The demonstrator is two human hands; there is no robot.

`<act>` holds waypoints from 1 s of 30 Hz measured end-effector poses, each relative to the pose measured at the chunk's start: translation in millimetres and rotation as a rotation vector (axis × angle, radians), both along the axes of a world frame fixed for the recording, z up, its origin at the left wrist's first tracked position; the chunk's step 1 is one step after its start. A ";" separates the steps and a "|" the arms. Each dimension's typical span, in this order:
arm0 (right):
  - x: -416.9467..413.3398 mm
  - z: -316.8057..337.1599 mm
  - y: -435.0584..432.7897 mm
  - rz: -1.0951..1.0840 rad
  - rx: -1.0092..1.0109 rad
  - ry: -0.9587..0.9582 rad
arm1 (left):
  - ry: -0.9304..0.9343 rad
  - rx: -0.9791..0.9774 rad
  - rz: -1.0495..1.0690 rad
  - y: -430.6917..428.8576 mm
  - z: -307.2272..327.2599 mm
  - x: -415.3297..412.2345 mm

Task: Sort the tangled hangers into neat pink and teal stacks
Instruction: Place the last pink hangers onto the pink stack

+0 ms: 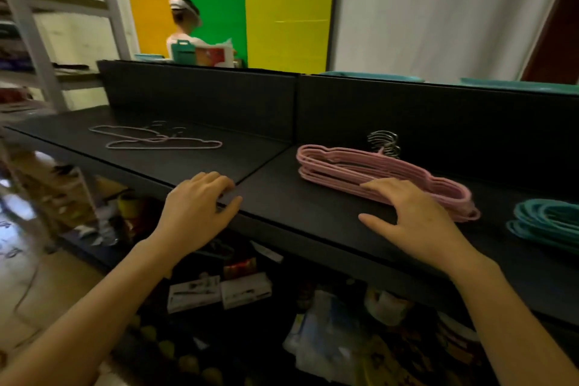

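dim indoor light, soft blur throughout, wide-angle bending at the edges, bright glare at lower left.

Hangers on the dark desk: one pink stack, one teal stack, two strays.

The pink stack (376, 172) lies flat near the middle of the desk (282, 197), its thin-framed hangers piled one on another and roughly aligned, with the long side running from back-left to front-right. Their silver metal hooks (385, 142) bunch together on the far side. The right hand (416, 216) rests its fingers on the stack's near edge. To the right, apart from the pink, the teal stack (548, 222) also lies flat, cut off by the frame edge. Well to the left, two loose pale pink hangers (156, 139) lie flat and overlapping — their hooks close together toward the back.
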State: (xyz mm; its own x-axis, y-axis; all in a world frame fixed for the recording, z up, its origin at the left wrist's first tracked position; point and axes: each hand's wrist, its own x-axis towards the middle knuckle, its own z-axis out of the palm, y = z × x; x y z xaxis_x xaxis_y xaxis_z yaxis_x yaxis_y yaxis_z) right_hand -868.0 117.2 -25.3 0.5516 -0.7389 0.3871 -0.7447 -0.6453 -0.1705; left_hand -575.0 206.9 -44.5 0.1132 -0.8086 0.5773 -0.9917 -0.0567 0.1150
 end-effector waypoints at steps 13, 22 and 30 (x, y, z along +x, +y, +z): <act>255.9 -10.6 33.5 0.250 0.058 0.017 | -0.032 0.086 0.165 93.9 -16.0 215.0; 372.0 4.6 -6.0 0.274 0.030 0.121 | -0.016 0.035 0.161 65.2 -23.2 307.7; 453.1 11.0 -72.7 0.206 -0.006 0.256 | 0.030 0.055 0.140 -2.1 -21.3 395.6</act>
State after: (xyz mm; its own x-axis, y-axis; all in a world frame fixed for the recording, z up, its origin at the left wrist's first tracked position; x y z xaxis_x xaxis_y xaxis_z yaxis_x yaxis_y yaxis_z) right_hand -414.9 44.4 -14.3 0.7691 -0.6000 0.2203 -0.6168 -0.7871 0.0096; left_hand -179.3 204.8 -65.8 0.2434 -0.8144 0.5269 -0.9699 -0.2011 0.1372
